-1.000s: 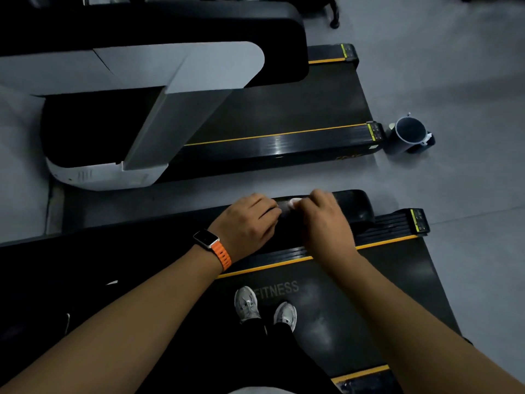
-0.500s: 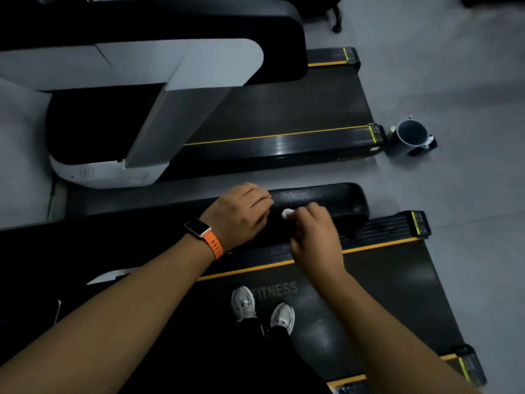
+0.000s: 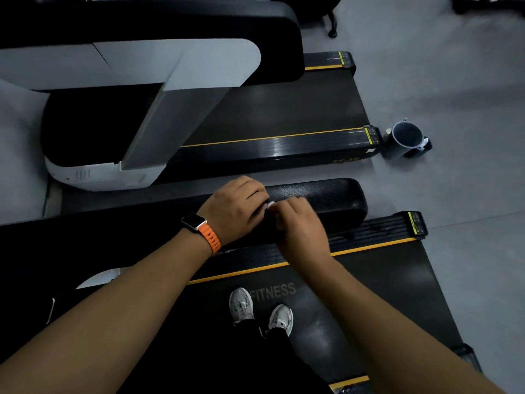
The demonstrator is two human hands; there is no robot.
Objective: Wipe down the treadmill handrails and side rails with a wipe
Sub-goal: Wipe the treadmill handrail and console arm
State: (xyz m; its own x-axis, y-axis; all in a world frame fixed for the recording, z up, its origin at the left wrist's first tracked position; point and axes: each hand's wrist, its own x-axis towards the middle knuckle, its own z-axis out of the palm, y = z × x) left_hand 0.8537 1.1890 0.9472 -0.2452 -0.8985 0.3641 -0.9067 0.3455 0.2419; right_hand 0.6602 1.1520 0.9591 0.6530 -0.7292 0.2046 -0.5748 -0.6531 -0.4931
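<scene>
Most of the wipe (image 3: 270, 205) is hidden. Only a small white scrap shows, pinched in the gap where the two hands meet on top of the handrail (image 3: 326, 199). The right hand (image 3: 298, 226) is smeared with blur, its fingers curled in around that scrap. The left hand (image 3: 241, 206) sits knuckles-up on the rail with its fingers bent toward the wipe, but I cannot tell whether it grips the wipe, the rail, or neither. A watch (image 3: 196, 223) on an orange strap rides the left wrist. The near end of the handrail runs off into black shadow at the left, and nothing can be made out there.

What does show of the wipe is pale, crumpled and very small against the rail. The handrail itself is black, broad and round-ended, with a fine speckled sheen.

Below it lies the ribbed side rail (image 3: 377, 228), edged by a yellow stripe. Next to that is the dark belt (image 3: 383, 294), printed FITNESS, with two grey trainers (image 3: 241, 305) standing on it. A second treadmill (image 3: 284, 109) is parked alongside on the grey floor (image 3: 454, 81), and a dark cup (image 3: 404, 137) stands just beside its rear corner. The light is dim throughout.
</scene>
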